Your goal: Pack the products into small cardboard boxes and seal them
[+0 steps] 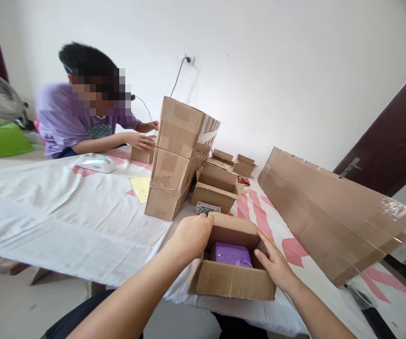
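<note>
An open cardboard box (236, 282) sits at the near edge of the table, with a purple packet (231, 254) inside it. My left hand (194, 235) is closed at the box's far left corner, its thumb on the edge of the far flap. On the opposite side, my right hand (275, 261) grips the right wall, thumb toward the inside and fingers along the upper edge. A small green printed packet (207, 208) lies just beyond the box, partly covered by my left hand and the flap.
Stacked taped boxes (174, 160) rise left of centre like a wall. More open boxes (217, 188) stand behind mine, near a red packet (243, 181). A long cardboard panel (330, 202) borders the right side. Across the table, a person (65, 113) handles a small box (142, 154).
</note>
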`<move>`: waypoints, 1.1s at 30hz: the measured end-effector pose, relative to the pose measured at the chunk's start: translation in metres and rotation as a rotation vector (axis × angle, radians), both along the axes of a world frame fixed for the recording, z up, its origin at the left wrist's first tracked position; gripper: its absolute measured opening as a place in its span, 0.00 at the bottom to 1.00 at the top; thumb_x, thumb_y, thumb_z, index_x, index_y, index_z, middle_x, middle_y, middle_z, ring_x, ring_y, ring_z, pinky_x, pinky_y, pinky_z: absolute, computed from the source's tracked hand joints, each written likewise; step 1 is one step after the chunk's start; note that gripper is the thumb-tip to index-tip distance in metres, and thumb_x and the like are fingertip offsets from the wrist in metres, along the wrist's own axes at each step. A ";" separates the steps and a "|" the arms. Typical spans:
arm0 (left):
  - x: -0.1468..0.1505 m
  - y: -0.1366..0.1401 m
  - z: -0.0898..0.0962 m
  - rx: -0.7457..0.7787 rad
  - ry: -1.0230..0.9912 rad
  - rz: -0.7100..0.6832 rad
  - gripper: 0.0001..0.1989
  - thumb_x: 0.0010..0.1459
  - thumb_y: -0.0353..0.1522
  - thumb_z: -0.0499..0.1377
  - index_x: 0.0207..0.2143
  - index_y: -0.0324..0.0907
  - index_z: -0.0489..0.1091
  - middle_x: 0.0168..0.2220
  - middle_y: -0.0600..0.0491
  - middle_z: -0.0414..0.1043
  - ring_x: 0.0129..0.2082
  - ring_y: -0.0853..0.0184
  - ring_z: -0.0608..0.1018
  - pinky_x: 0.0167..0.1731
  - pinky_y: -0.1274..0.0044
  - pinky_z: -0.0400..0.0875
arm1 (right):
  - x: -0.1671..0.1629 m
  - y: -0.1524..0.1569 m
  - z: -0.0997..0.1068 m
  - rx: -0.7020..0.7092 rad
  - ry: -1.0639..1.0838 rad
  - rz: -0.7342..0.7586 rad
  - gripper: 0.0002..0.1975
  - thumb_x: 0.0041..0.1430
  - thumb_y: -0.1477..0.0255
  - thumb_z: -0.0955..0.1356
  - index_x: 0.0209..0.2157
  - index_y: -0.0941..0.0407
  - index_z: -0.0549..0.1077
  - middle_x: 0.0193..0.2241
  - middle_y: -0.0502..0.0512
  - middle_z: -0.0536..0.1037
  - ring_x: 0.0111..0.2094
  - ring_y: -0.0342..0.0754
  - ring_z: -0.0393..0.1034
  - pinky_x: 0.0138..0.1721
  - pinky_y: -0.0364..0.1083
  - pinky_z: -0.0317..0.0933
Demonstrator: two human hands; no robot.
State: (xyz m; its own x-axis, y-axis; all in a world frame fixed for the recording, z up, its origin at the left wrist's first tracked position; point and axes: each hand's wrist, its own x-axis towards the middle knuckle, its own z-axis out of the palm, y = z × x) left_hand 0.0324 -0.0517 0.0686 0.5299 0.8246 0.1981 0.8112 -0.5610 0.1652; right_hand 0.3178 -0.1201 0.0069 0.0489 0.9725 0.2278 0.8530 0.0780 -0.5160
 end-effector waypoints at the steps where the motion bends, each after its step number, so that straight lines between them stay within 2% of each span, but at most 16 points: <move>1: 0.003 -0.002 0.000 -0.011 0.011 0.007 0.16 0.56 0.18 0.49 0.44 0.35 0.68 0.38 0.42 0.75 0.38 0.56 0.80 0.35 0.69 0.72 | 0.000 0.001 0.001 -0.014 0.000 0.007 0.32 0.62 0.57 0.61 0.64 0.54 0.56 0.67 0.60 0.54 0.68 0.54 0.43 0.66 0.59 0.41; 4: 0.010 -0.009 0.001 -0.022 0.016 0.022 0.12 0.61 0.25 0.50 0.45 0.33 0.68 0.40 0.39 0.74 0.37 0.55 0.80 0.34 0.69 0.73 | -0.003 0.002 0.014 -0.072 -0.093 -0.011 0.32 0.59 0.59 0.63 0.63 0.55 0.58 0.66 0.61 0.55 0.67 0.55 0.45 0.66 0.59 0.43; 6: 0.013 -0.010 0.001 0.002 -0.009 0.037 0.13 0.63 0.32 0.53 0.47 0.32 0.68 0.45 0.37 0.71 0.37 0.55 0.80 0.34 0.69 0.73 | -0.009 0.001 0.030 -0.051 -0.215 -0.018 0.31 0.56 0.62 0.67 0.60 0.56 0.62 0.65 0.62 0.57 0.66 0.57 0.47 0.65 0.59 0.44; 9: 0.013 -0.008 0.000 0.077 -0.037 0.050 0.16 0.61 0.37 0.56 0.46 0.34 0.69 0.50 0.37 0.68 0.43 0.51 0.76 0.40 0.65 0.72 | -0.024 0.003 0.057 -0.039 -0.320 0.068 0.23 0.54 0.67 0.68 0.53 0.55 0.70 0.57 0.61 0.69 0.59 0.56 0.61 0.60 0.55 0.55; 12: 0.011 -0.002 -0.004 0.062 -0.069 -0.033 0.15 0.60 0.39 0.57 0.44 0.38 0.70 0.46 0.41 0.71 0.50 0.50 0.72 0.47 0.63 0.68 | -0.043 0.011 0.075 -0.291 -0.366 0.168 0.19 0.54 0.66 0.69 0.49 0.53 0.73 0.45 0.57 0.78 0.45 0.53 0.73 0.46 0.49 0.66; 14: 0.011 0.000 -0.007 -0.001 -0.093 -0.095 0.16 0.58 0.39 0.58 0.45 0.39 0.69 0.48 0.43 0.71 0.50 0.52 0.72 0.48 0.64 0.68 | -0.054 0.020 0.078 -0.467 -0.506 0.217 0.22 0.50 0.64 0.71 0.48 0.52 0.73 0.43 0.57 0.80 0.43 0.55 0.75 0.42 0.48 0.66; 16: 0.012 0.000 -0.009 -0.054 -0.094 -0.122 0.18 0.57 0.39 0.60 0.48 0.40 0.68 0.54 0.42 0.67 0.49 0.53 0.74 0.47 0.65 0.69 | -0.064 0.029 0.076 -0.558 -0.686 0.279 0.24 0.48 0.65 0.72 0.49 0.52 0.73 0.44 0.58 0.79 0.44 0.58 0.74 0.42 0.49 0.66; 18: 0.013 0.001 -0.010 -0.082 -0.084 -0.140 0.21 0.56 0.38 0.61 0.50 0.41 0.66 0.59 0.42 0.62 0.49 0.52 0.75 0.47 0.63 0.69 | -0.071 0.035 0.071 -0.588 -0.791 0.323 0.24 0.49 0.68 0.71 0.51 0.54 0.73 0.45 0.60 0.79 0.44 0.59 0.75 0.42 0.51 0.66; 21: 0.013 0.004 -0.013 -0.128 -0.130 -0.186 0.21 0.55 0.36 0.61 0.51 0.41 0.65 0.62 0.42 0.57 0.53 0.51 0.73 0.51 0.63 0.68 | -0.076 0.040 0.065 -0.580 -0.823 0.340 0.22 0.51 0.72 0.69 0.50 0.56 0.73 0.43 0.63 0.80 0.42 0.60 0.75 0.41 0.52 0.66; 25: 0.012 0.014 -0.019 -0.273 -0.281 -0.140 0.20 0.54 0.38 0.61 0.48 0.42 0.64 0.67 0.42 0.45 0.52 0.54 0.75 0.52 0.67 0.67 | -0.076 0.041 0.065 -0.567 -0.813 0.343 0.15 0.51 0.71 0.69 0.42 0.54 0.77 0.38 0.58 0.81 0.39 0.58 0.76 0.38 0.50 0.65; 27: 0.014 0.019 -0.023 -0.333 -0.387 -0.048 0.22 0.55 0.40 0.59 0.50 0.41 0.62 0.65 0.40 0.49 0.51 0.56 0.76 0.52 0.68 0.67 | -0.075 0.041 0.066 -0.546 -0.801 0.328 0.13 0.50 0.71 0.69 0.40 0.53 0.77 0.37 0.56 0.81 0.39 0.57 0.76 0.38 0.48 0.64; 29: 0.016 0.024 -0.027 -0.369 -0.479 0.025 0.25 0.57 0.40 0.57 0.53 0.38 0.58 0.60 0.38 0.59 0.52 0.56 0.75 0.52 0.69 0.67 | -0.072 0.041 0.067 -0.531 -0.792 0.288 0.12 0.51 0.70 0.70 0.39 0.52 0.78 0.37 0.55 0.81 0.39 0.56 0.76 0.37 0.48 0.64; 31: 0.017 0.028 -0.031 -0.400 -0.523 0.052 0.27 0.58 0.37 0.56 0.57 0.36 0.54 0.55 0.38 0.68 0.53 0.56 0.74 0.51 0.70 0.67 | -0.068 0.042 0.067 -0.521 -0.786 0.223 0.11 0.51 0.65 0.70 0.38 0.52 0.78 0.36 0.56 0.81 0.37 0.56 0.76 0.35 0.48 0.64; 33: 0.019 0.032 -0.034 -0.423 -0.541 0.056 0.29 0.58 0.35 0.55 0.59 0.34 0.51 0.53 0.37 0.71 0.54 0.56 0.74 0.51 0.71 0.67 | -0.063 0.043 0.064 -0.509 -0.778 0.145 0.14 0.51 0.59 0.70 0.36 0.54 0.79 0.35 0.59 0.81 0.37 0.57 0.76 0.34 0.49 0.65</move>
